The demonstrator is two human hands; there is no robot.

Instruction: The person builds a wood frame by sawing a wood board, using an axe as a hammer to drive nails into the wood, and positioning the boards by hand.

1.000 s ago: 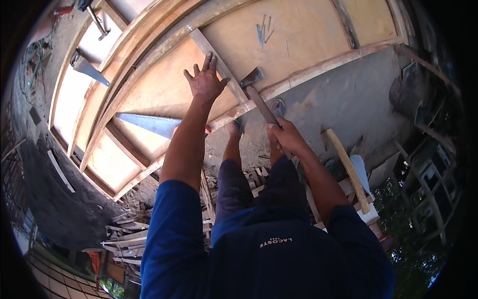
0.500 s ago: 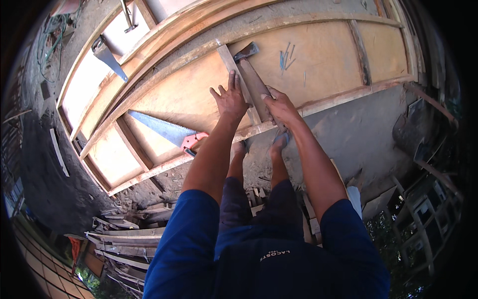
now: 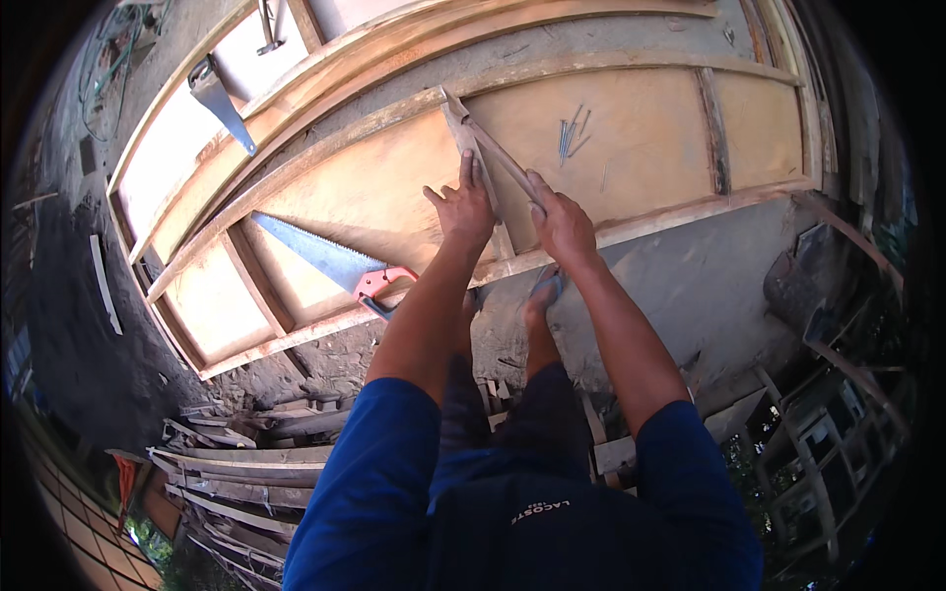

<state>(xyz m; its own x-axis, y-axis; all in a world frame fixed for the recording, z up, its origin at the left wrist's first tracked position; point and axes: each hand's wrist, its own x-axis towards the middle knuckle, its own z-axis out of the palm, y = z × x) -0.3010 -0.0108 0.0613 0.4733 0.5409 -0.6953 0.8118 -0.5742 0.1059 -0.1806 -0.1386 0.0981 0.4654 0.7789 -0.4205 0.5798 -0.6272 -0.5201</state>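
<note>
A wooden-handled hatchet [image 3: 507, 167] is in my right hand [image 3: 565, 229], its fingers closed round the lower end of the handle. The tool's dark metal head lies over the far end of a wooden crosspiece [image 3: 503, 242], where the crosspiece meets the frame's curved rail. My left hand [image 3: 466, 212] rests on that crosspiece with fingers stretched out, holding nothing. The crosspiece spans a long wooden frame [image 3: 631, 229] backed with pale plywood. Several nails [image 3: 572, 133] lie on the plywood right of the hatchet. A handsaw [image 3: 325, 258] with a red handle lies left of my left forearm.
Beyond this frame is a second curved frame [image 3: 384, 51], with another handsaw [image 3: 223, 106] and a hammer [image 3: 266, 30] on its panel. Scrap wood [image 3: 241, 468] is piled at the lower left. My feet stand on the ground at the frame's near edge.
My right hand has turned the hatchet leftward, so its head has swung from beside the crosspiece onto its far end. My left hand stays on the crosspiece.
</note>
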